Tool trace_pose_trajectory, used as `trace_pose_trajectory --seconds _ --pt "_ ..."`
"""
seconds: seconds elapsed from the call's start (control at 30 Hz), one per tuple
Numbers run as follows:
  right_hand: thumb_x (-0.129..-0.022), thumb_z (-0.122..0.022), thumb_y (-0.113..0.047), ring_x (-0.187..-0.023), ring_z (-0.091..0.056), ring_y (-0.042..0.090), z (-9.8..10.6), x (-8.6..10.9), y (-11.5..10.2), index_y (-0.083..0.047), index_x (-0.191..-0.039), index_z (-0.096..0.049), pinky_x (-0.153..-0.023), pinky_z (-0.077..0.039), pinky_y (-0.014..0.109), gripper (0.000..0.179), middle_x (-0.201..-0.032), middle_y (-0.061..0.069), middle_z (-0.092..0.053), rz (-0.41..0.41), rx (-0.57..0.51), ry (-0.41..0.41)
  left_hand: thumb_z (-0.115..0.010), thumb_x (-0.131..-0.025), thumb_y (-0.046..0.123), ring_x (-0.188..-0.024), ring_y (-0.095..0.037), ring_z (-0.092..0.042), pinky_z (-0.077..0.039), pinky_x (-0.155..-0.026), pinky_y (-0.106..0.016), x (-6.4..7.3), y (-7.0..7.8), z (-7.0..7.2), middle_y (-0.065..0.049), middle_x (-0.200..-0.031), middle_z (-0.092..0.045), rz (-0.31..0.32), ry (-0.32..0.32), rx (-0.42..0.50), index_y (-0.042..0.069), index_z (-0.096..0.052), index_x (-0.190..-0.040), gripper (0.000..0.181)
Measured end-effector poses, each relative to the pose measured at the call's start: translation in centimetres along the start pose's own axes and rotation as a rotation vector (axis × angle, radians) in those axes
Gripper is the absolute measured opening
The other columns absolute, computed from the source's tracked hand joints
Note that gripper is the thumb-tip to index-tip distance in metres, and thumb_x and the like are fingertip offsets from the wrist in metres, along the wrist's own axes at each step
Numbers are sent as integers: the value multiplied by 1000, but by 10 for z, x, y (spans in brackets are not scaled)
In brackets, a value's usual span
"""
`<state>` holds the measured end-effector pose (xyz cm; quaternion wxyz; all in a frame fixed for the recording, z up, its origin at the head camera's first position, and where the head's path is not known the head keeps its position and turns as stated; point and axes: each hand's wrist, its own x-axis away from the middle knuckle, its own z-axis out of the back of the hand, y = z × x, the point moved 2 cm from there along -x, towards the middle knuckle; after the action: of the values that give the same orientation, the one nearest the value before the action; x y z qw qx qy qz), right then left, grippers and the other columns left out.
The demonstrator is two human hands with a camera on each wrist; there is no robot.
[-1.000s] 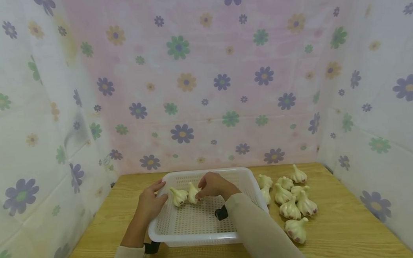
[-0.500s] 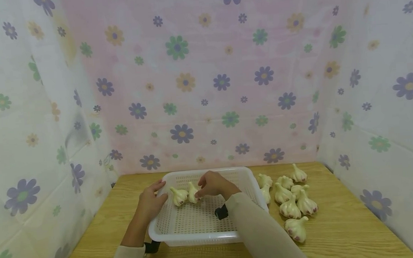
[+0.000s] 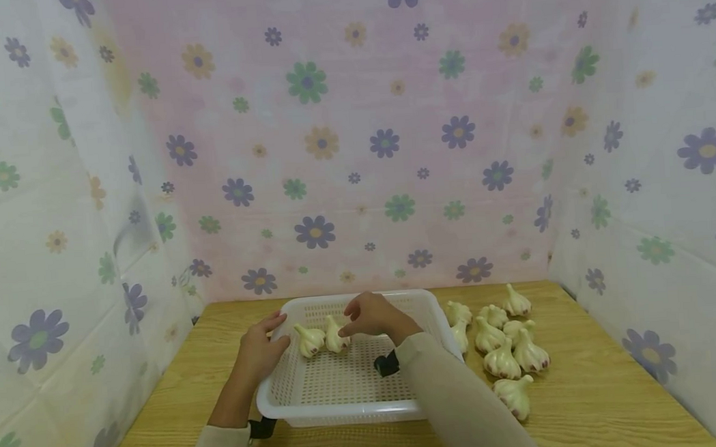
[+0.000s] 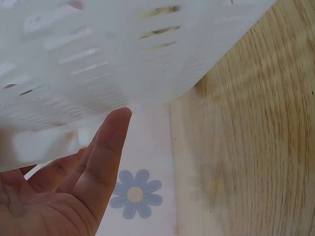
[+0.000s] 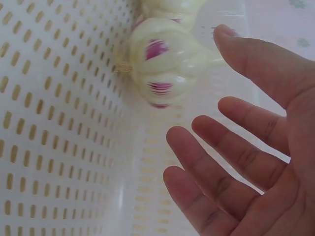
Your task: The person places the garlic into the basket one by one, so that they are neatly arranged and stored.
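A white plastic basket [image 3: 339, 410] with slotted walls and floor sits on the table, two garlic bulbs side by side at its left end. My left hand [image 3: 260, 349] holds the basket's left rim, thumb over it; in the left wrist view its fingers [image 4: 106, 152] lie along the outer wall. Over the basket, my right hand [image 3: 372, 316] is beside the right-hand garlic bulb [image 3: 336, 340]. In the right wrist view the fingers [image 5: 211, 167] are spread and loosely straight, apart from the bulb [image 5: 167, 61], with nothing in them. The other bulb [image 3: 309, 341] lies closer to my left hand.
Several more garlic bulbs [image 3: 502, 363] lie in a loose group on the wooden table [image 3: 596, 387], right of the basket. Flower-printed sheets [image 3: 359, 134] enclose the table at the back and both sides. Black wrist straps show at both sleeves.
My right hand has let go of the right-hand bulb in the basket and lifted slightly up and right from it. Both bulbs in the basket and my left hand stay in place.
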<state>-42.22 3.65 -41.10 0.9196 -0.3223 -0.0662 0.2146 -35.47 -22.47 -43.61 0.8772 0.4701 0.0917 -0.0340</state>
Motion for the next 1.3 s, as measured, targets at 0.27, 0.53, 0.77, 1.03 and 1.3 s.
trace_pose_trajectory --seconds 0.27,0.53,0.77,1.03,1.3 --pt "-84 -85 -42 -112 -67 27 15 5 -7 -10 -127 -72 -94 -58 46 55 -122 8 -72 27 -47 16 -62 -95 12 -128 -45 -60 -62 -89 -46 0 0 0 -8 -166 -39 3 6 -7 2 -54 -149 55" --pt "-85 -84 -41 -118 -65 33 30 17 -16 -11 -128 -72 -99 -55 53 53 -124 7 -73 67 -68 44 -63 -93 11 -125 -45 -63 -62 -90 -45 -1 0 0 -9 -164 -42 -19 27 -24 1 -56 -147 55" --pt "-85 -83 -45 -117 -68 33 41 31 -16 -14 -128 -72 -97 -57 50 54 -130 10 -70 80 -77 43 -63 -94 12 -132 -46 -57 -59 -96 -47 0 -2 -3 -9 -164 -42 -24 17 -26 1 -56 -147 55" --pt "-86 -83 -43 -114 -69 29 54 51 -7 -15 -131 -70 -90 -61 43 55 -134 12 -67 105 -134 33 -64 -93 11 -129 -45 -60 -58 -98 -49 1 -1 -1 -9 -164 -42 -14 29 -27 0 -56 -146 55" --pt "-86 -83 -43 -117 -68 32 66 78 12 -20 -130 -69 -91 -60 44 52 -136 12 -66 119 -153 66 -63 -93 12 -126 -44 -63 -62 -89 -43 2 0 -3 -7 -165 -41 0 23 -8 2 -55 -148 56"
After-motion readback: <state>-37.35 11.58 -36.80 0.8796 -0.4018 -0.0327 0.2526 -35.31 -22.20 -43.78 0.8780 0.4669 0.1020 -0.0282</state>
